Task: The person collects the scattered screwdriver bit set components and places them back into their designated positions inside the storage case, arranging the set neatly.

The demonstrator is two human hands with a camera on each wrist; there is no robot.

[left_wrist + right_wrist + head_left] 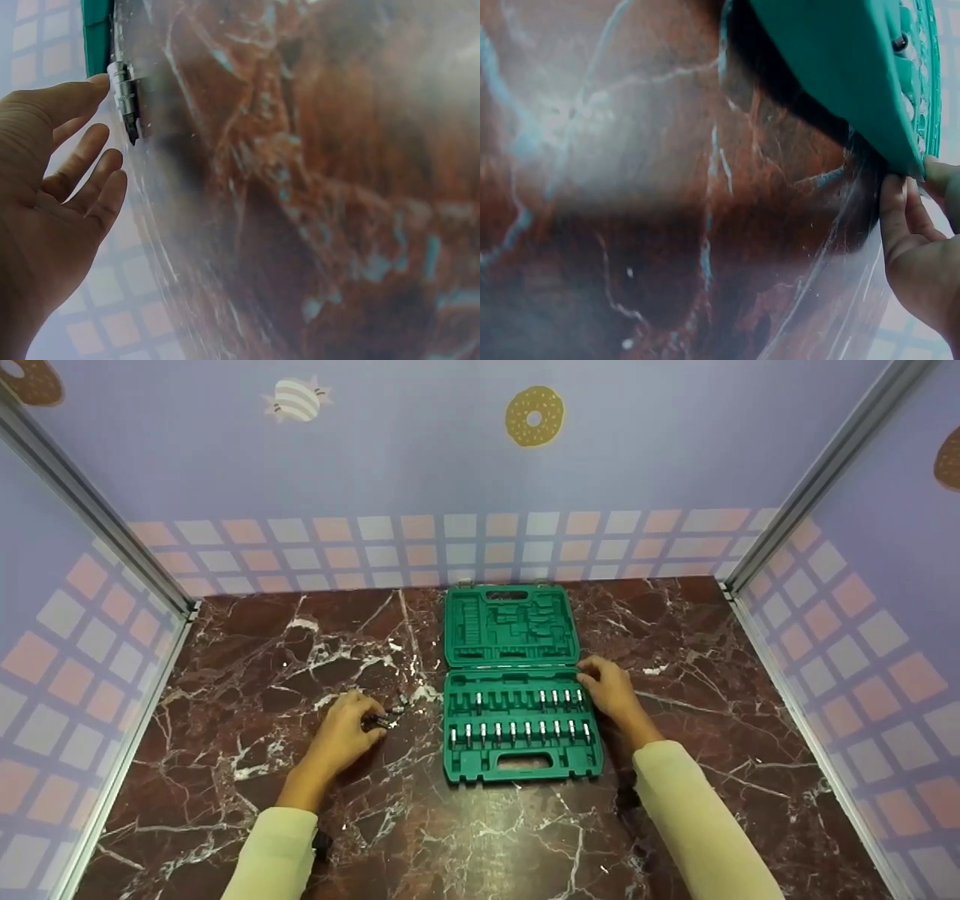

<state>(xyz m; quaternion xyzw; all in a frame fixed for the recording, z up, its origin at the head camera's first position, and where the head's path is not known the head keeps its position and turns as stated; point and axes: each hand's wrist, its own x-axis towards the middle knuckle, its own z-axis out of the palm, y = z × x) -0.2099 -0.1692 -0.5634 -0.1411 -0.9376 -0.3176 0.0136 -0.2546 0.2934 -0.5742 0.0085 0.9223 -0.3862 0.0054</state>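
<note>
An opened green tool case (pixel 525 766) lies on the marbled tabletop, its moulded lid (pixel 513 622) folded back toward the wall. Silver bit sockets (pixel 513 732) stand in a long lower row; the upper row holds some at its right, one near its left and bare slots between. My right hand (pixel 611 690) pinches the case's right edge near the hinge, thumb and fingers meeting there in the right wrist view. Left of the case, my left hand (pixel 349 731) reaches over a few loose bit sockets (pixel 391 712). Its thumb is at one bit socket (pixel 124 97), the other fingers loosely bent.
Patterned panels (pixel 480 540) close off the back and both sides of the dark red marbled table (pixel 375 810). A handle cutout (pixel 523 762) runs through the case's front edge.
</note>
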